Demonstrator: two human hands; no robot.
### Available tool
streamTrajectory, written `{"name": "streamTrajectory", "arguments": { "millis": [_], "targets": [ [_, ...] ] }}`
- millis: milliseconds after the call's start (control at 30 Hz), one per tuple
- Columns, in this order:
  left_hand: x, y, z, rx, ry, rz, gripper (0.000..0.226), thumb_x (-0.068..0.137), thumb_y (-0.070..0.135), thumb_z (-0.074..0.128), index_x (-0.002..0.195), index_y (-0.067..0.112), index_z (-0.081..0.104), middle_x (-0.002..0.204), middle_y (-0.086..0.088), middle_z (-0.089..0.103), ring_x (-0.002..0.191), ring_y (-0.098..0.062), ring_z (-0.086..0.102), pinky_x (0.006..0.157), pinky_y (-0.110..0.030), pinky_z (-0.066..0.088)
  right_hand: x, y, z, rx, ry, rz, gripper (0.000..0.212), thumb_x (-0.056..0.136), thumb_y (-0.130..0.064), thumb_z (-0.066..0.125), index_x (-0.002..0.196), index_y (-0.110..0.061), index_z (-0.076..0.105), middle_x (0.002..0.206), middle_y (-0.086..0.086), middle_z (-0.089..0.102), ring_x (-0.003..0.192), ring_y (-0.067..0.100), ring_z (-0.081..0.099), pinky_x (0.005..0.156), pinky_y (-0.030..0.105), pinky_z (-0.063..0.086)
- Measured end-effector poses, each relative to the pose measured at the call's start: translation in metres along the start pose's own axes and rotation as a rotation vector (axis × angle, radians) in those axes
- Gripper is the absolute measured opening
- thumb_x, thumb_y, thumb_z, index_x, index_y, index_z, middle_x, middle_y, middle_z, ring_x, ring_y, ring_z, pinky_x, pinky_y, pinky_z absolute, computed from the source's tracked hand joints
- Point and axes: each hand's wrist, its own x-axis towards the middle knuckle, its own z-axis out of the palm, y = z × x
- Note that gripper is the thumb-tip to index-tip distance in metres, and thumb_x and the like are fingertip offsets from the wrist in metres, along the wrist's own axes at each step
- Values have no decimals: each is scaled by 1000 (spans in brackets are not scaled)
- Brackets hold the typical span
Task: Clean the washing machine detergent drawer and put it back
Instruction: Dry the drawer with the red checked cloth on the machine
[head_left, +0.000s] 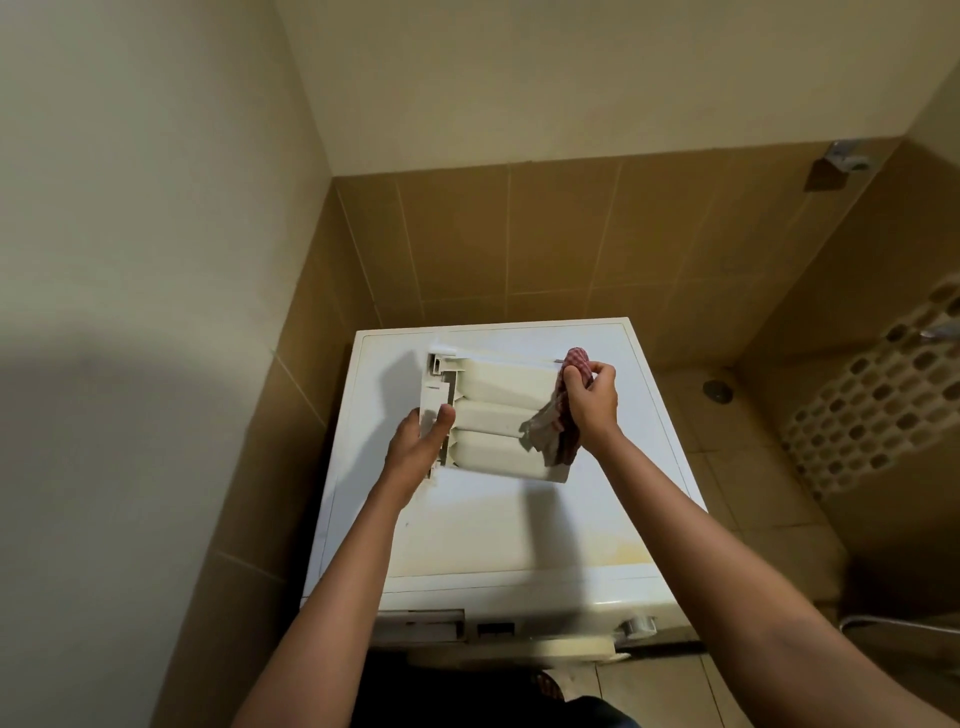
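The white detergent drawer (493, 410) is held up above the top of the white washing machine (519, 530), its rounded underside compartments facing me. My left hand (415, 447) grips the drawer's front panel at its left end. A red-and-white checked cloth (561, 410) is bunched in my right hand (592, 400), which presses it against the drawer's right end; part of the cloth hangs down over the lower right corner. The empty drawer slot (421, 621) shows at the machine's front, upper left.
The machine stands in a corner, with a cream wall on the left and brown tiles behind. A control knob (638, 625) sits on the front panel. At the right are a tiled floor with a drain (718, 389) and a white perforated mat (883, 395).
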Motion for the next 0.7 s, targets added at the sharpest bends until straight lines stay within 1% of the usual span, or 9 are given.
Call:
{"name": "streamTrajectory", "arguments": {
  "millis": [100, 167, 200, 233, 300, 367, 467, 567, 700],
  "targets": [
    [8, -1, -1, 42, 9, -12, 85, 74, 78, 40, 142, 27, 44, 143, 2, 49, 134, -23, 43, 103, -34, 36, 3, -9, 0, -36, 10, 14, 28, 90, -28, 54, 106, -7, 45, 89, 0, 55, 82, 17, 55, 59, 25, 41],
    [11, -2, -1, 92, 6, -35, 80, 83, 76, 31, 141, 22, 47, 139, -1, 52, 131, -25, 44, 103, -35, 35, 5, -14, -2, -71, 6, 21, 29, 90, -29, 53, 106, -6, 48, 94, 5, 57, 82, 18, 55, 60, 27, 41],
    [10, -2, 0, 109, 20, -46, 77, 85, 75, 26, 131, 19, 54, 127, -4, 59, 122, -27, 49, 99, -36, 39, 6, -15, -2, -88, -1, 15, 29, 91, -30, 52, 108, -7, 48, 97, 5, 57, 84, 18, 55, 63, 28, 41],
    [9, -2, 3, 121, 54, -46, 74, 85, 74, 22, 109, 17, 61, 105, -5, 62, 106, -27, 54, 87, -36, 43, 5, -16, -2, -103, -9, 3, 28, 92, -29, 50, 110, -8, 47, 99, 5, 57, 86, 19, 55, 67, 29, 41],
    [7, -1, 11, 189, 155, -19, 65, 85, 72, 19, 69, 14, 43, 69, -2, 47, 73, -22, 46, 61, -31, 36, 4, -16, -1, -128, -27, -20, 27, 95, -28, 45, 115, -9, 46, 101, 5, 56, 89, 20, 53, 72, 29, 39],
    [6, -3, 18, 262, 236, 2, 62, 93, 64, 19, 60, 13, 33, 60, -2, 40, 62, -20, 41, 53, -31, 29, 0, -16, 0, -175, -59, -47, 28, 97, -25, 41, 119, -8, 46, 103, 7, 57, 88, 20, 52, 72, 28, 38],
    [6, -9, 25, 299, 312, -37, 70, 97, 61, 20, 56, 9, 41, 59, -8, 46, 63, -24, 47, 53, -31, 30, -7, -7, 3, -281, -104, -129, 33, 98, -23, 40, 128, -11, 49, 109, 9, 62, 97, 26, 58, 76, 28, 39],
    [8, -17, 34, 350, 324, -95, 81, 98, 62, 19, 68, -3, 58, 80, -23, 63, 82, -36, 60, 60, -34, 35, -18, 11, 6, -417, -190, -225, 41, 95, -22, 48, 136, -14, 49, 120, 9, 62, 109, 29, 58, 84, 26, 40],
    [9, -29, 39, 414, 312, -164, 82, 97, 63, 17, 68, -2, 59, 89, -25, 67, 90, -38, 63, 62, -35, 37, -34, 44, 15, -696, -347, -260, 58, 92, -29, 53, 145, -12, 36, 146, 9, 42, 128, 30, 44, 104, 36, 38]
  ]
}}
